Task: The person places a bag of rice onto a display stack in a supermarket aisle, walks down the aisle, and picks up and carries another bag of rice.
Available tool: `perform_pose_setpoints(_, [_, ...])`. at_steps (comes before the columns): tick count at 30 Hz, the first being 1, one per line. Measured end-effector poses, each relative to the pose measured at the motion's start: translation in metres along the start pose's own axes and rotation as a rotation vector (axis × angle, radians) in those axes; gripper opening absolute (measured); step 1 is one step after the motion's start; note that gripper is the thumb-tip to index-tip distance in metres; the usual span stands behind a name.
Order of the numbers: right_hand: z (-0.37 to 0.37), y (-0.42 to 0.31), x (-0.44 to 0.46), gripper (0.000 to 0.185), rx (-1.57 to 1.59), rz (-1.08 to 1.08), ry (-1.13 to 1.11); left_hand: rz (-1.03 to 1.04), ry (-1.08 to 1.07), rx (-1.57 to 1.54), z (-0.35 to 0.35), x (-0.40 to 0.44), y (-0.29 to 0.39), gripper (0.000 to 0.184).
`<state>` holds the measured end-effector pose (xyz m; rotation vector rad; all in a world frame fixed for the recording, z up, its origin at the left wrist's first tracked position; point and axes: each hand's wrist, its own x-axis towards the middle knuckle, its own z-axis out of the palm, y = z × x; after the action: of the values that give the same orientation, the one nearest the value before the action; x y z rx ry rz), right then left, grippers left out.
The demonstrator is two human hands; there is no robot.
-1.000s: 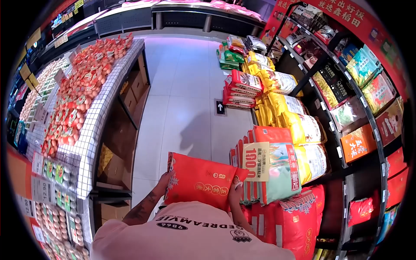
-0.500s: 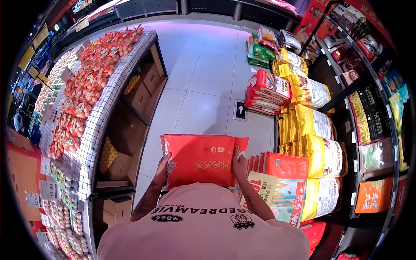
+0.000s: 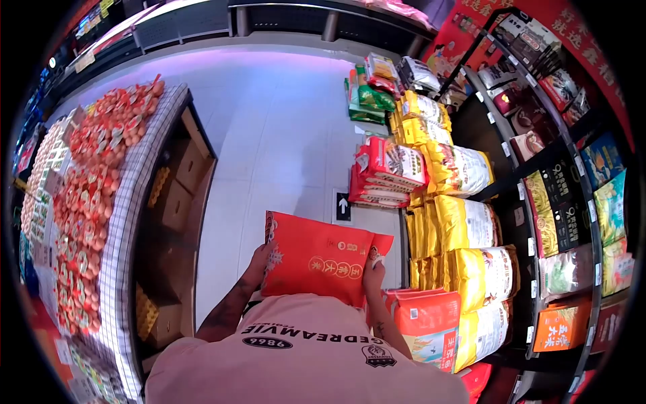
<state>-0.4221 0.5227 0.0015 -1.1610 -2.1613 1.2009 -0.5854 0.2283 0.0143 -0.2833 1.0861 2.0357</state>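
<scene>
Pale tiled floor [image 3: 242,135], store aisle: red bag [image 3: 313,259] held between both hands, before the torso.
Long axis runs crosswise, left hand [image 3: 258,262] to right hand [image 3: 374,277], right end slightly nearer the body; neither hand clearly nearer. Each grip partly closed on an end, far fingers hidden. Bag: glossy, pillow-shaped, gold print. Right: plump yellow plastic sacks [image 3: 464,221], stacked. Left: netted eggs [image 3: 84,225], checked cloth [image 3: 138,195] on tabletop.

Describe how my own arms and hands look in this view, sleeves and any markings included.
Your left hand and right hand are bare, with no gloves visible. Dark tattoo-like markings show on the left forearm, with smaller ones on the right forearm. The pale pink shirt has short sleeves, black lettering, a black oval and a shield-shaped badge.
</scene>
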Motion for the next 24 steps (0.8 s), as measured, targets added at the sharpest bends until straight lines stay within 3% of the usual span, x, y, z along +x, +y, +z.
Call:
perform_pose_setpoints(3, [0.016,-0.028,0.032,0.045,0.084,-0.059,0.098,-0.068,-0.073,0.058,0.000,0.071,0.042,0.041])
perform_pose_setpoints(7, [0.045,-0.053,0.068,0.044,0.009,0.023,0.165,-0.148,-0.064,0.092,0.013,0.122,0.077,0.043])
perform_pose_setpoints(11, [0.089,-0.068,0.148,0.040,-0.036,0.021,0.079,-0.157,-0.072,0.001,0.010,0.196,0.115,0.044])
perform_pose_setpoints(14, [0.123,-0.081,0.215,0.037,0.002,-0.012,0.024,-0.108,0.037,0.041,0.031,0.228,0.152,0.042])
perform_pose_setpoints(16, [0.148,-0.094,0.264,0.036,0.056,-0.050,0.008,-0.072,0.011,0.049,0.002,0.283,0.152,0.042])
perform_pose_setpoints(18, [0.164,-0.118,0.320,0.036,0.015,-0.059,-0.059,0.004,0.035,-0.023,0.062,0.279,0.188,0.042])
perform_pose_setpoints(24, [0.198,-0.156,0.473,0.036,0.004,-0.270,-0.199,0.140,0.169,-0.094,0.153,0.331,0.244,0.045])
